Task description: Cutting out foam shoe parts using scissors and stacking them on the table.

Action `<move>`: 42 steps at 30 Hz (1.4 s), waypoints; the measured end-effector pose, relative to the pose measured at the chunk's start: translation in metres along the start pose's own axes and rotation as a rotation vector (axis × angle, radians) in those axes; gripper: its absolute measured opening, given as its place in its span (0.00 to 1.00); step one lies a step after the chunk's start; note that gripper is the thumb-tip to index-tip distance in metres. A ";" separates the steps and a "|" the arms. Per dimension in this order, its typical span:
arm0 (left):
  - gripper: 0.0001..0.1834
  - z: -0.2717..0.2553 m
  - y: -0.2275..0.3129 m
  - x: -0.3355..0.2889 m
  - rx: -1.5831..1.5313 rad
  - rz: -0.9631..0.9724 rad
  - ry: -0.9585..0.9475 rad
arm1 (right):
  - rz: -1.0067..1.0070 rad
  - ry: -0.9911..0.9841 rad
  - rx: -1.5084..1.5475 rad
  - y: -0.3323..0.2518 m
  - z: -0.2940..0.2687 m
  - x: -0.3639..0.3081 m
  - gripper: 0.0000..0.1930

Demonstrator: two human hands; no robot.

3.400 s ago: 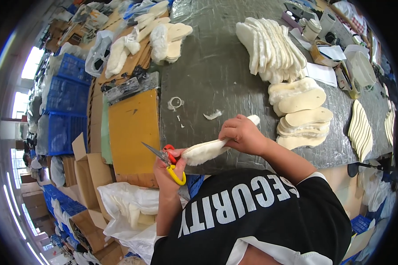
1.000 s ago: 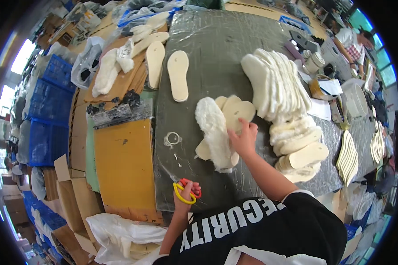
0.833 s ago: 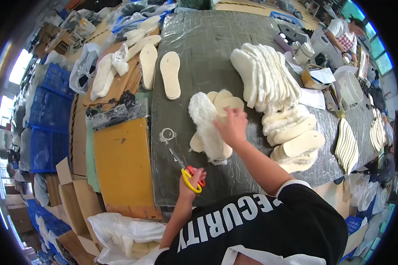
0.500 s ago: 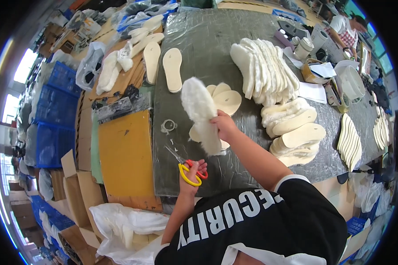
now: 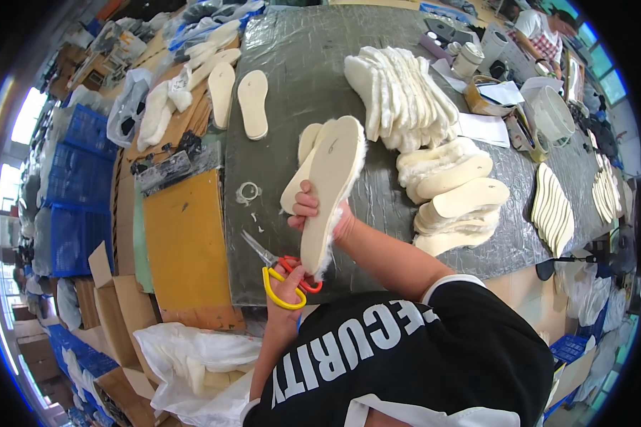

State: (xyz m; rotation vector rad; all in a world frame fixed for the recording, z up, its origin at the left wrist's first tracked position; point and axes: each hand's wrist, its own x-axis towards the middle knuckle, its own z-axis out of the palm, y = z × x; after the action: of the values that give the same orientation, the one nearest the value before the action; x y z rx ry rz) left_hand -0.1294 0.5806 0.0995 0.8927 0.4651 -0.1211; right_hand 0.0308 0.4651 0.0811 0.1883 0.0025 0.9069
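Observation:
A fleecy insole [image 5: 335, 160] is gripped in my right hand [image 5: 344, 222], its smooth cream face up and white fluff showing along its edge. Fingers of that hand wrap over the insole's left side. My left hand [image 5: 283, 290] is closed round the red and yellow handles of a pair of scissors [image 5: 259, 247], whose blades point away to the upper left. The insole's lower end is close to the left fingertips; whether they touch is unclear. Partly hidden behind the held insole, a few cream insoles [image 5: 297, 186] lie on the dark table [image 5: 292, 85].
A row of fluffy insoles [image 5: 399, 96] stands right of centre, with more stacked insoles [image 5: 459, 199] nearer. A tape roll [image 5: 248, 191] lies left of the hands. A yellow board [image 5: 185, 249] is at the left, and a jar [image 5: 467, 60] stands at the far right.
My right hand has turned the insole from its fluffy side to its smooth side and brought it nearer my left hand. The scissors stay in my left hand. The view has shifted slightly.

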 end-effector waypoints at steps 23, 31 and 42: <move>0.14 -0.002 0.069 -0.043 0.603 0.417 0.216 | -0.263 -0.353 -2.157 0.006 0.086 -0.028 0.24; 0.13 0.009 0.073 -0.049 0.495 0.571 0.146 | 0.131 -0.137 -1.676 0.031 0.069 -0.031 0.12; 0.21 0.018 0.073 -0.073 1.308 0.431 0.071 | 0.001 -0.052 -1.147 0.017 0.071 -0.031 0.07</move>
State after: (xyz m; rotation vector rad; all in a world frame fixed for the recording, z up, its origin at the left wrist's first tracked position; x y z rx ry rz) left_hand -0.1676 0.6060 0.1940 2.2634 0.2012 0.0219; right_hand 0.0043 0.4392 0.1509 -0.8542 -0.5546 0.7851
